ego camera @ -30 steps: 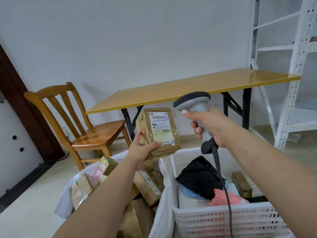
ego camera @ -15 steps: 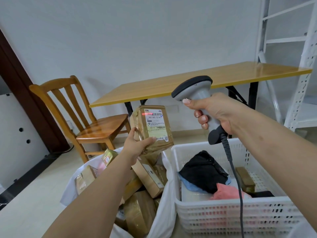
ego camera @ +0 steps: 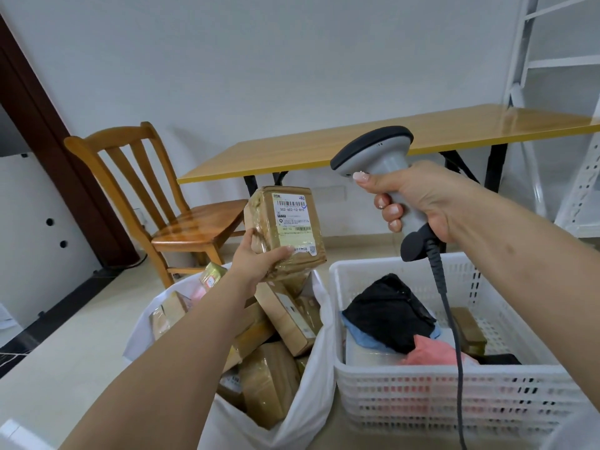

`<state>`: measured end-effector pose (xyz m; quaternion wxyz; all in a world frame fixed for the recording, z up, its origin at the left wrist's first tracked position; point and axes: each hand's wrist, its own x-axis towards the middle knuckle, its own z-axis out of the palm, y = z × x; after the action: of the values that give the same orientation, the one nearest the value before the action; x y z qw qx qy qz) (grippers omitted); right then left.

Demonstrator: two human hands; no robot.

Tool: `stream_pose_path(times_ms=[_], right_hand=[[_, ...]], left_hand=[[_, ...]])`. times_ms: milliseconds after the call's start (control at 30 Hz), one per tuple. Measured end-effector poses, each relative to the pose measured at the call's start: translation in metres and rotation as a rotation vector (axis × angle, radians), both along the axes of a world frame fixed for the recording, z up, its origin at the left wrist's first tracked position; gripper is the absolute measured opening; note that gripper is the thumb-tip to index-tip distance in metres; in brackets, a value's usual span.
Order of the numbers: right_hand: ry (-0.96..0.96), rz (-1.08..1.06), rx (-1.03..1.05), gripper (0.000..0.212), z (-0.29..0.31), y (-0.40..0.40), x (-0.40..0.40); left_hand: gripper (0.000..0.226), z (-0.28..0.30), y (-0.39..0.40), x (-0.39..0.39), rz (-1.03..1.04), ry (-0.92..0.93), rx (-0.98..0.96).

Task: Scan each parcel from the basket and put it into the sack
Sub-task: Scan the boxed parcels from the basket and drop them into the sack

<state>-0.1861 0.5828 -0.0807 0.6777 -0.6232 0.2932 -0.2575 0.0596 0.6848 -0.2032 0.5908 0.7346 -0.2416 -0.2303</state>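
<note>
Over on the left there's a wooden chair [ego camera: 181,203] against the wall, with a dark door frame [ego camera: 48,151] further left. In front of it sits the white sack [ego camera: 311,401], mouth open and already stuffed with brown taped parcels lying every which way.

The left arm reaches up from the bottom left corner, stretched out over the sack. The left hand [ego camera: 256,261] grips a brown parcel [ego camera: 285,232] from underneath, thumb across the lower front edge and fingers wrapped around the left side. So the parcel is up in the air above the sack, not touching anything in it, standing roughly upright with its white shipping label and barcode facing the camera.

Behind that is a yellow-topped table [ego camera: 357,147] on black legs.

The right arm comes in from the right edge at a slant, and the right hand [ego camera: 418,203] is curled tight around the handle of a grey scanner [ego camera: 380,154], index finger up front near the head. The scanner's head points left toward the parcel, near it but well clear of touching. Its dark cable hangs down in front of the white basket [ego camera: 438,394], which holds black, blue and pink soft packs plus a brown box. White metal shelving [ego camera: 578,177] stands at the far right.
</note>
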Motion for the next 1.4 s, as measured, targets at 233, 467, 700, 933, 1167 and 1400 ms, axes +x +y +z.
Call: stream_pose_path(times_ms=[233,467,700,933,1167,1400], right_hand=[[-0.002,0.035,0.026,0.027,-0.012,0.006,0.03],[0.087,0.064,0.098,0.023,-0.06,0.022,0.093],[0.186,0.118,0.206,0.028,-0.104,0.052,0.167],[0.245,0.175,0.285,0.023,-0.142,0.069,0.205],[0.325,0.179,0.277,0.023,-0.155,0.066,0.216],[0.363,0.169,0.317,0.021,-0.173,0.066,0.223]], left_hand=[[0.113,0.009,0.035,0.032,0.162,-0.012,-0.013],[0.093,0.021,0.1,0.07,0.27,0.037,0.022],[0.078,0.006,0.162,0.1,0.297,0.136,0.144],[0.066,-0.053,0.194,0.111,0.398,0.411,-0.04],[0.061,-0.099,0.193,0.106,0.371,0.563,0.091],[0.085,-0.082,0.211,0.133,0.315,0.266,0.432]])
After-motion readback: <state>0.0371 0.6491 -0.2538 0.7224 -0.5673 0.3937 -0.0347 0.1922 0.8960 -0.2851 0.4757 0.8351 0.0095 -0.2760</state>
